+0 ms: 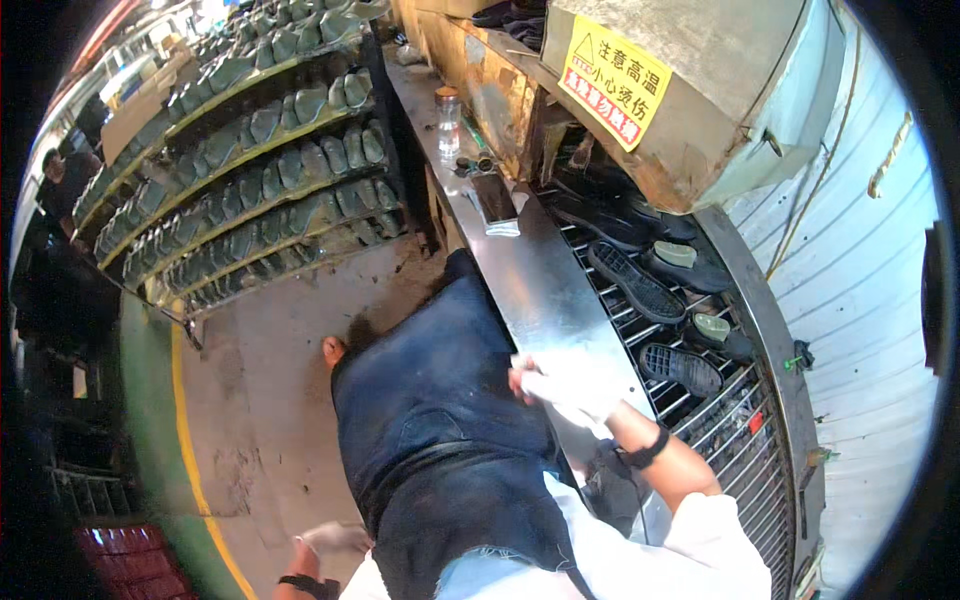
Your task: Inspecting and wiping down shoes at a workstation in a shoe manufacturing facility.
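Right hand [572,393]: in a white glove, above the long, smooth silver metal ledge [560,290]; the fingers curl inward, but whether they pinch anything I cannot tell.
Left hand [332,540]: low beside the dark blue cloth apron [430,390], in a pale glove; blurred, so its grip cannot be told.
Treaded soles: two black, long oval soles, the farther [635,282] and the nearer [680,370], lie tread up on the silver metal bar rack [715,440], right of the ledge.
Shoe bodies: two dark rounded pieces with pale green tops, the farther [690,265] and the nearer [728,340], lie beside those soles.
Done: both soles and both bodies are laid out on the bars.
Left: these soles and bodies look unjoined, so the work seems only partway along.
Under the grey metal housing [690,90]: more dark pieces, their state too shadowed to judge.
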Tool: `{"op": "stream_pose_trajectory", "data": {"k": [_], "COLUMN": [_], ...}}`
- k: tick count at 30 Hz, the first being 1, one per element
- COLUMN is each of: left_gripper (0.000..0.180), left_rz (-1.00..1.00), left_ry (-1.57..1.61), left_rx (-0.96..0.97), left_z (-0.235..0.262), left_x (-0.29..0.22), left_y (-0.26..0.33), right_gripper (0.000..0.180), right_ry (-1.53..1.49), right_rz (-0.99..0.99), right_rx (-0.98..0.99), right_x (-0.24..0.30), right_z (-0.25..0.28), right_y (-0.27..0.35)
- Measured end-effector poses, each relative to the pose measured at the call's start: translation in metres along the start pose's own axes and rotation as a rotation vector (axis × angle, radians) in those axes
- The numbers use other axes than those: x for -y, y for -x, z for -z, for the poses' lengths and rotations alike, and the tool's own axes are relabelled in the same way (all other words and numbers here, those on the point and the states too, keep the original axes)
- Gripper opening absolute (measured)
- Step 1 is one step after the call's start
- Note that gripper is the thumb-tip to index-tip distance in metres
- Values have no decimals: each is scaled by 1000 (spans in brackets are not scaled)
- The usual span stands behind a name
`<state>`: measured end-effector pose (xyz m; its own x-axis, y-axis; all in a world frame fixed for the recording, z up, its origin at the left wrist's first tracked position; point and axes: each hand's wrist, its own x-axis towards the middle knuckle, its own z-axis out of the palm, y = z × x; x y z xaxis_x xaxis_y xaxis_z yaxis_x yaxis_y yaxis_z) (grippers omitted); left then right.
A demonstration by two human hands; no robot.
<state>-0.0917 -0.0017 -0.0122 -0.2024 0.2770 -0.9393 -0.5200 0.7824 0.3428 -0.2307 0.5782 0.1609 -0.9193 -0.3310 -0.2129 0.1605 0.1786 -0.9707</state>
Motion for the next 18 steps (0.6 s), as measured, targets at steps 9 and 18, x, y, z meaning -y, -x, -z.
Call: {"op": "stream_pose_trajectory", "data": {"k": [9,18], "left_gripper": [66,35], "left_rz": [-539,-752], "left_ry": [76,336], "left_rx": [-1073,-716], "left_z": [84,67], "left_x": [-164,-181], "left_y": [34,43], "right_gripper": [42,30], "right_ry": [825,684], "right_rz": [71,-16], "right_rx": [-346,-80], "right_x": [-59,-29], "right_z": [-35,-27], "right_y": [-106,-84]}}
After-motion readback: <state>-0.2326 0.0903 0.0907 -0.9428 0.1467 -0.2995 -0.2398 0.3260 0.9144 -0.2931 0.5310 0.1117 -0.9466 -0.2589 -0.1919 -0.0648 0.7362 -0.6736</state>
